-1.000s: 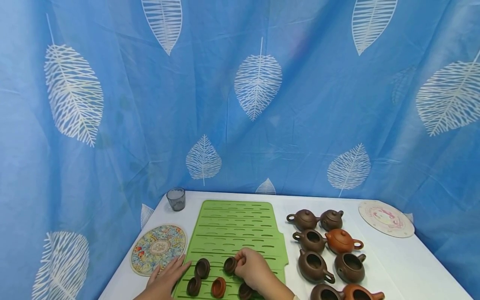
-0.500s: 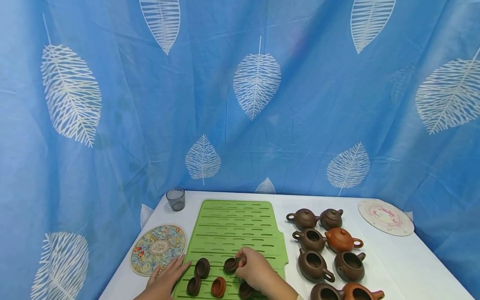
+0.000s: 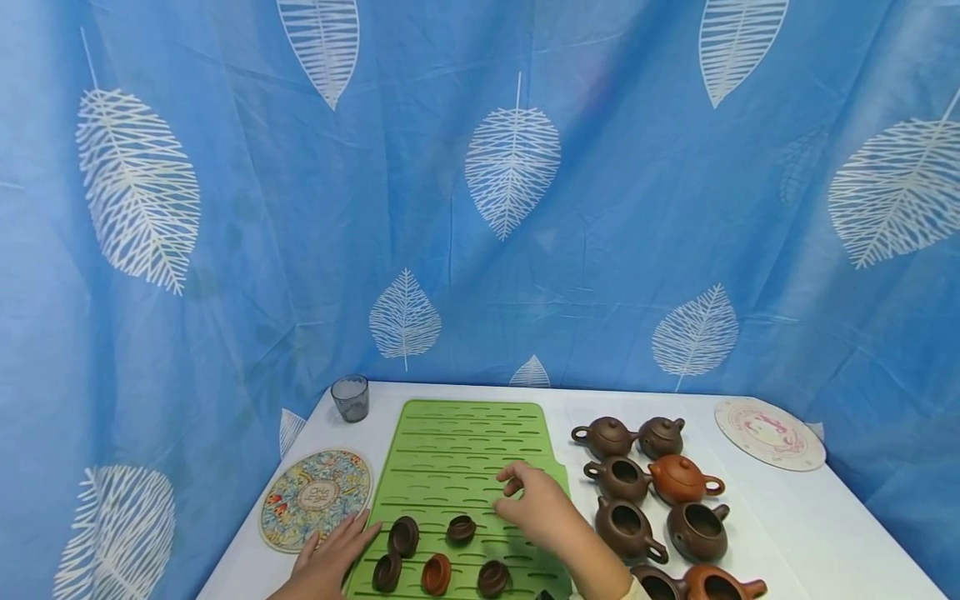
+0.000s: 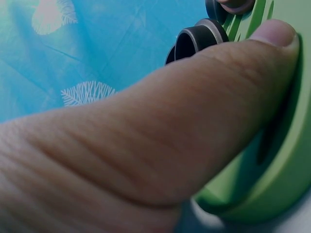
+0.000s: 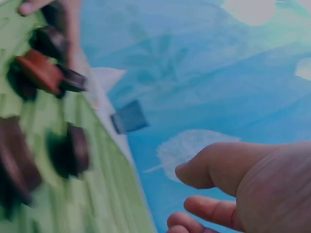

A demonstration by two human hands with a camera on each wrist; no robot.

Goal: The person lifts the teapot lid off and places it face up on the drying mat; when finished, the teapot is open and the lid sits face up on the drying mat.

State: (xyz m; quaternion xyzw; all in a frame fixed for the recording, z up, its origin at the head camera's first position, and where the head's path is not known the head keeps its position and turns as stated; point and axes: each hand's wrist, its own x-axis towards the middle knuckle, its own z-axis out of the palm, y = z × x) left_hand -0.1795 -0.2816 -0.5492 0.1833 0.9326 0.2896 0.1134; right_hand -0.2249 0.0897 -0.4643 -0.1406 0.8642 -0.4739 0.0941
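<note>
Several dark brown teapot lids and one orange-brown lid (image 3: pixel 436 574) lie on the near half of the green draining mat (image 3: pixel 480 454). One dark lid (image 3: pixel 461 529) sits apart, farther right than the pair by the left hand. My left hand (image 3: pixel 335 557) rests with straight fingers over the mat's left edge; in the left wrist view the thumb (image 4: pixel 233 82) lies along the raised rim. My right hand (image 3: pixel 542 510) hovers above the mat's right side, thumb and fingers apart, holding nothing. Another dark lid (image 3: pixel 492 577) lies nearer to me, below that hand.
Several teapots stand right of the mat, among them a lidded orange-brown one (image 3: pixel 682 481) and an open dark one (image 3: pixel 628 531). A patterned round mat (image 3: pixel 317 500) lies left, a glass cup (image 3: pixel 351 398) behind it. A pale round mat (image 3: pixel 770 434) is at far right.
My right hand has let go of the dark lid and moved right and away from it, leaving it on the mat. The left hand has stayed in place.
</note>
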